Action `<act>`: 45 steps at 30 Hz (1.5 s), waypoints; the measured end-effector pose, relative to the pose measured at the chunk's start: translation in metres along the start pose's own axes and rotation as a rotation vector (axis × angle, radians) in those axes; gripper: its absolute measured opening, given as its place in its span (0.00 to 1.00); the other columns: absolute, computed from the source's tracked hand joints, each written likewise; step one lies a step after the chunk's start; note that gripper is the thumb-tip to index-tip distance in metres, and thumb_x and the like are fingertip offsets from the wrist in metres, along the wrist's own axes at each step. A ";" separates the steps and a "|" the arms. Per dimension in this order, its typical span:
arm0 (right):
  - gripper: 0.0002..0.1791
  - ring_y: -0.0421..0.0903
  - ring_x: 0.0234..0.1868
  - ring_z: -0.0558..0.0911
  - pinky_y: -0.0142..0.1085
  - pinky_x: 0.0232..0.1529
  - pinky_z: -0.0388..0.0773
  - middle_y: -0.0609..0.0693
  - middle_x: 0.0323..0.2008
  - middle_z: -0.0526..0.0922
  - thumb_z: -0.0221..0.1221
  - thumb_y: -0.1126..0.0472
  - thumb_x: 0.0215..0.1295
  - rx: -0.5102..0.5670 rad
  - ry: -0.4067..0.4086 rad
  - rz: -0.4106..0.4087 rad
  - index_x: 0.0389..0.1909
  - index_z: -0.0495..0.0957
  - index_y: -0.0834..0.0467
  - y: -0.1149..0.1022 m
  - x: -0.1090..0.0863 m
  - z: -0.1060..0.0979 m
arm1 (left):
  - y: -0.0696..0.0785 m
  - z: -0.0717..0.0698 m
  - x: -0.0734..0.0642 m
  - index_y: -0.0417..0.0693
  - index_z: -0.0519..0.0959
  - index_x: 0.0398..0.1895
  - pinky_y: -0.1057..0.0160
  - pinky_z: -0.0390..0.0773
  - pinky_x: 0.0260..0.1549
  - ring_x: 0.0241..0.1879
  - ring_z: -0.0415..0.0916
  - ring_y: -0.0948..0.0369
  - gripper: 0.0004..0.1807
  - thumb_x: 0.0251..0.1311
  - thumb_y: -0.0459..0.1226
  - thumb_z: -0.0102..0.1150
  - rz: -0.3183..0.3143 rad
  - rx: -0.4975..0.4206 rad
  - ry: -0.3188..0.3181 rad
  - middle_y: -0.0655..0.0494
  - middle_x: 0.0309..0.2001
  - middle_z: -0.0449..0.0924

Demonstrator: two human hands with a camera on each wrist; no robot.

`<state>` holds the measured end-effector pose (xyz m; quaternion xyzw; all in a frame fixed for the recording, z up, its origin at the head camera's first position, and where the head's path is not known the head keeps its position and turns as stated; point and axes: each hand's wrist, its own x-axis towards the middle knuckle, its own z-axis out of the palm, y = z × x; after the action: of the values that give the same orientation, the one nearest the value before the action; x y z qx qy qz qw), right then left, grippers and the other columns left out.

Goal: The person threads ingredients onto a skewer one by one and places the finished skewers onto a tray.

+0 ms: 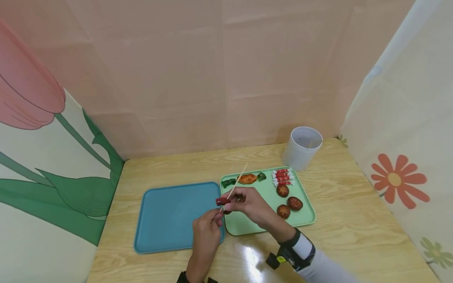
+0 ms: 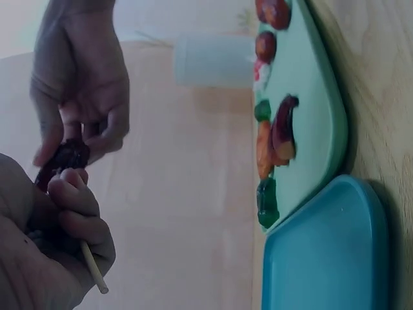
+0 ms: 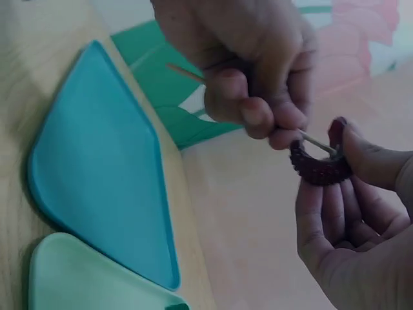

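- Pale wood grain covers the table (image 1: 354, 204) before me, with a plain pinkish backdrop (image 1: 177, 78) behind it and printed flowers at either side.
- On that table, just below my hands, the blue tray (image 1: 170, 220) lies to my left and the green tray (image 1: 244, 226) to my right, side by side.
- My left hand (image 1: 207, 234) has its fingers curled around a thin wooden stick (image 1: 240, 173), whose one end pokes out past my fist.
- My right hand (image 1: 251, 204) pinches a dark red curved piece (image 3: 319, 171) between thumb and fingers, off the trays, roughly above where they meet.
- I judge that everything turns on how stick and piece line up: the piece lies just beyond my left fingertips, to the right, its hollow side facing them.
- The stick's long axis slants from my left fingers up and rightward, meeting the inside of that curve.
- My right hand is nearer the piece, being the one holding it; my left is just beside.
- From above, a length of stick juts away past the piece; whether it runs through or only alongside, I cannot tell.
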<state>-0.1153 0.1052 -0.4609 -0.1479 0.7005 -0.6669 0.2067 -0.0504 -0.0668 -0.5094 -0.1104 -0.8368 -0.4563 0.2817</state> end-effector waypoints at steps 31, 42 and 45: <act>0.10 0.53 0.47 0.84 0.39 0.43 0.84 0.54 0.45 0.86 0.67 0.63 0.66 -0.866 0.191 -0.101 0.47 0.85 0.59 0.037 0.009 -0.025 | -0.009 -0.015 -0.009 0.29 0.85 0.35 0.76 0.80 0.20 0.21 0.83 0.58 0.11 0.56 0.12 0.57 -0.281 -0.063 -0.081 0.45 0.28 0.86; 0.18 0.48 0.44 0.77 0.39 0.36 0.83 0.52 0.46 0.84 0.70 0.67 0.61 -1.301 0.161 -0.156 0.52 0.83 0.58 0.104 0.025 -0.034 | -0.011 -0.020 -0.010 0.31 0.85 0.34 0.74 0.81 0.19 0.20 0.83 0.56 0.09 0.59 0.15 0.58 -0.375 -0.041 -0.077 0.47 0.26 0.85; 0.16 0.47 0.43 0.77 0.38 0.32 0.83 0.51 0.45 0.84 0.66 0.71 0.63 -1.315 0.177 -0.170 0.51 0.82 0.57 0.109 0.027 -0.032 | -0.011 -0.020 -0.009 0.31 0.85 0.34 0.73 0.81 0.19 0.20 0.83 0.56 0.10 0.59 0.15 0.58 -0.377 -0.043 -0.073 0.47 0.26 0.85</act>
<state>-0.1472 0.1279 -0.5713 -0.2423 0.9614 -0.1248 -0.0380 -0.0399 -0.0890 -0.5137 0.0259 -0.8423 -0.5146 0.1583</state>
